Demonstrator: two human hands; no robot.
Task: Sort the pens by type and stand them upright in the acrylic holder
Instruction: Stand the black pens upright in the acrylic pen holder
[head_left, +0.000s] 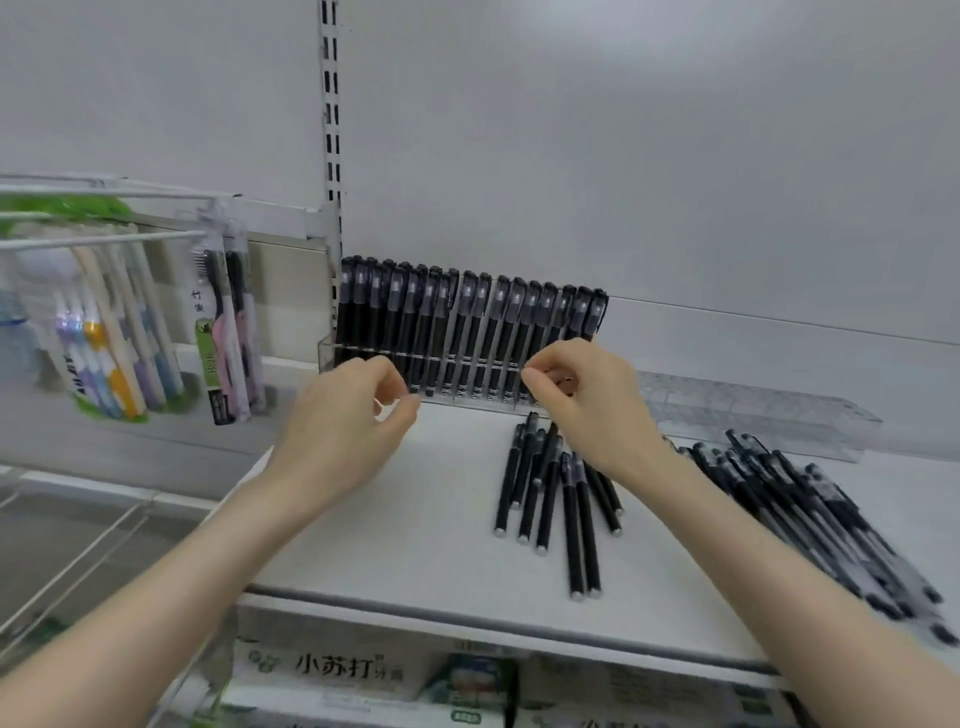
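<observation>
- At the far edge of the white shelf (415, 519), against the back wall, the acrylic holder (325, 347) carries a long row of standing black pens (467, 332), upright with caps up and leaning slightly right.
- The left hand (348, 421) hovers just in front of the holder's left part. Its fingers are curled in and the thumb tip is close to the forefinger, with nothing visible in its grasp.
- The right hand (587, 400) is at the right end of the standing row, fingertips bunched in a pinch at the holder's front. Whether a pen sits between them I cannot tell (the fingers hide that spot).
- Just near of the right hand, mid-shelf, a small group of loose black pens (545, 483) lies flat and roughly parallel, silver-tipped ends toward the near edge. The wrist covers some of their far ends.
- Further right, a larger pile of clear-capped pens (810, 514) lies flat, slanting from far-left to near-right, partly under the right forearm.
- Beyond that pile, a clear acrylic stretch (753, 415) runs on to the right of the standing row.
- Left of the shelf, toothbrush packs (119, 338) hang from white wire hooks (104, 240).
- Below the shelf's near edge sit printed boxes (332, 670).
</observation>
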